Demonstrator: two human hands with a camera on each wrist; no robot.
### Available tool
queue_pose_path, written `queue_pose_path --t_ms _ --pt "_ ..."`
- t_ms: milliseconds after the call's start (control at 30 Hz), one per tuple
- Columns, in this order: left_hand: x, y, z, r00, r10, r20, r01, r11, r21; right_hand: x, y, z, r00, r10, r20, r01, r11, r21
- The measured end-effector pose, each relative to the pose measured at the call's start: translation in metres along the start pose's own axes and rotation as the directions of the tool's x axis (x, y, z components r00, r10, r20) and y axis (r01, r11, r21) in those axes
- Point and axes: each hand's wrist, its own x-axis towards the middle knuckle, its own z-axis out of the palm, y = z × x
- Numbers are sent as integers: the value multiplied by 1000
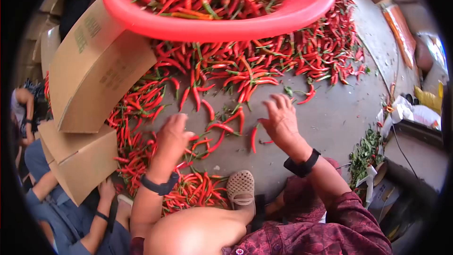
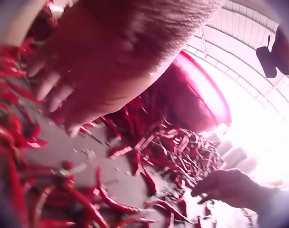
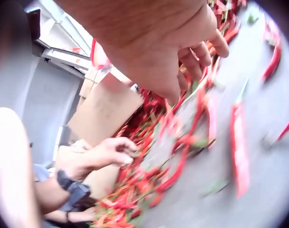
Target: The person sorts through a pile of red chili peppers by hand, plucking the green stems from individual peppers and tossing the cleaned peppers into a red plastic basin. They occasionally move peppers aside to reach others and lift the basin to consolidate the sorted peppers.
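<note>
Grey floor [image 1: 325,113] strewn with red chillies [image 1: 250,78]; left hand [image 1: 171,138] and right hand [image 1: 282,122] well apart, gripping nothing! Pods look light, smooth, bruisable: pinch mid-length.

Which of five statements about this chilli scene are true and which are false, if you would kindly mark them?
1. The pink basin contains red chillies. True.
2. The left hand grips the basin's rim. False: it is near loose chillies, apart from the basin.
3. Both of the person's wrists bear black bands. True.
4. In the head view, the tall cardboard box stands right of the basin. False: it stands to the left.
5. A perforated beige clog is on the floor. True.
</note>
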Motion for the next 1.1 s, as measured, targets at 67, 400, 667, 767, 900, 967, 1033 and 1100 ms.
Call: queue_pose_path --t_ms 67,400,667,767,900,967,1033,1100 --pt "25 47 18 975 221 23 -212 959 -188 -14 34 -4 969 144 -202 -174 975 -138" --pt "113 95 -28 987 140 81 23 374 -927 -9 86 -90 999 48 -18 -38 938 343" --pt "120 80 21 946 304 -111 -316 941 -117 97 246 -253 920 240 -310 -137 938 318" --pt "120 90 38 958 282 -58 -286 957 -57 113 279 -312 767 572 -292 -471 810 350" --pt "121 85 68 950 304 -71 -294 948 124 201 300 -321 756 136 -640 -22 983 183" --pt "119 77 85 931 349 -106 -340 936 95 243 258 -296 805 18 -593 171 950 261" --pt "117 74 89 925 370 -85 -363 928 87 263 214 -273 884 -20 -468 61 996 72" --pt "117 69 95 919 383 -96 -375 922 94 310 228 -226 879 -208 -428 217 976 -28"
